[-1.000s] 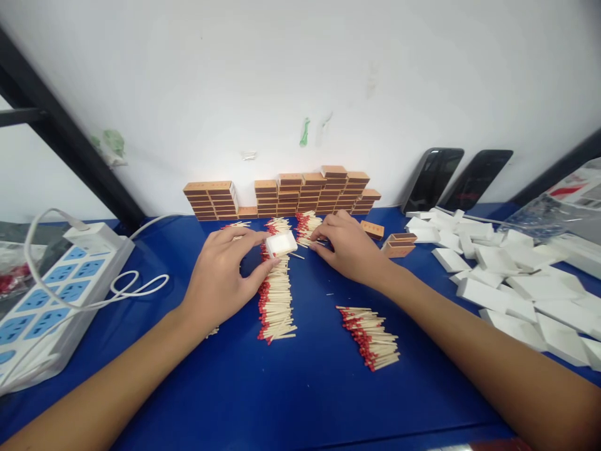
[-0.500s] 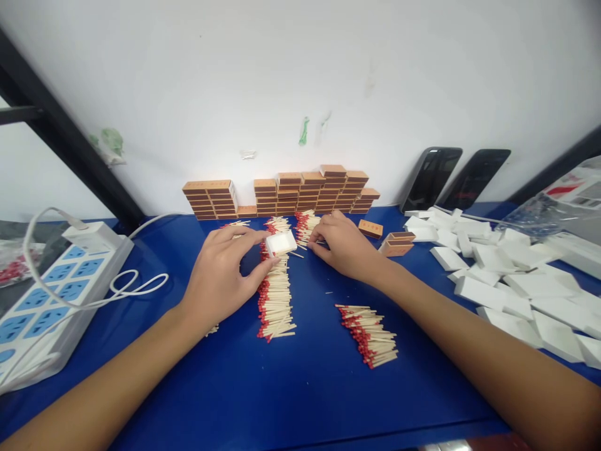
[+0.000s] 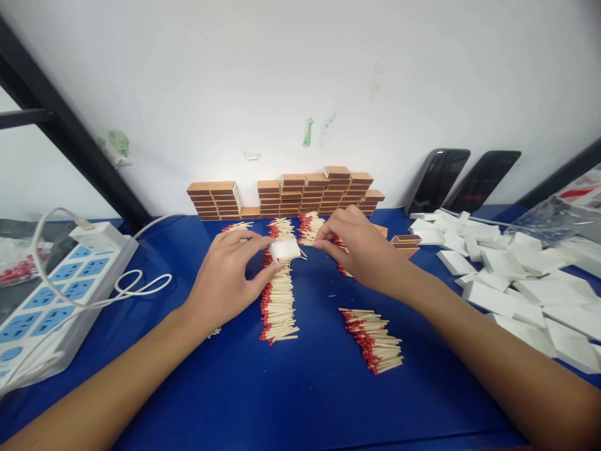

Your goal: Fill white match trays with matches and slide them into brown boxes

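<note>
My left hand pinches a small white matchbox tray between thumb and fingers, above a long row of red-headed matches. A stray match or two shows at the tray's right edge. Just right of the tray, my right hand has thumb and fingertips pressed together beside a pile of matches; what they hold, if anything, is too small to make out. More matches lie partly hidden under the right hand. Another bundle of matches rests nearer to me on the blue table.
Stacked matchboxes line the wall. Loose white trays are heaped at the right, below two black phones. A power strip with a white cable stands at the left. A few matchboxes sit beyond my right wrist.
My right hand has shifted slightly right, its fingertips still together. The white tray has tilted in my left hand. The whole view has moved a little.
</note>
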A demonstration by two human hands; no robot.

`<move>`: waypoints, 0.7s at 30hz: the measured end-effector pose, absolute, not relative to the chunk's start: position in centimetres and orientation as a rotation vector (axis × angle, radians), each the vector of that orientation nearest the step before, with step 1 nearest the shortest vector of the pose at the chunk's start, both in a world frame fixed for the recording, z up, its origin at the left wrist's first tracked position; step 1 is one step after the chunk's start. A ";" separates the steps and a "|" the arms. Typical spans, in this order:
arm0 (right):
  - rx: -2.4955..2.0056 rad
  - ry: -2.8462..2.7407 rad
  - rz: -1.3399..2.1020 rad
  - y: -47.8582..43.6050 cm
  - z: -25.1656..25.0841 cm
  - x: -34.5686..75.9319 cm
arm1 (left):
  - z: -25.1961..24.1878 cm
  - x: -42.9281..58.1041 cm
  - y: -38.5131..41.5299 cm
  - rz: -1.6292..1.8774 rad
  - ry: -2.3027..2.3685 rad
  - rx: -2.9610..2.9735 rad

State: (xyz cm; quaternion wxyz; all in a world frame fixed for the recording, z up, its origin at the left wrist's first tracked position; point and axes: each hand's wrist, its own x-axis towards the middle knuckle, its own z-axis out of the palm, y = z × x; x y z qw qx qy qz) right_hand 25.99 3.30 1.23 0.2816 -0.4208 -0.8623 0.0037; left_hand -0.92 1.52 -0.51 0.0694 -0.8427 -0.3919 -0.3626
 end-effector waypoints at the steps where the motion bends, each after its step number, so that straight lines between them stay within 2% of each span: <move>1: -1.099 -2.305 0.032 2.9 1.4 25.7 | -0.5 -0.9 1.5 -1.103 -1.182 -2.547; 21: -0.973 -2.387 -0.210 1.1 1.4 23.6 | -0.4 -0.7 1.1 -1.159 -1.101 -2.728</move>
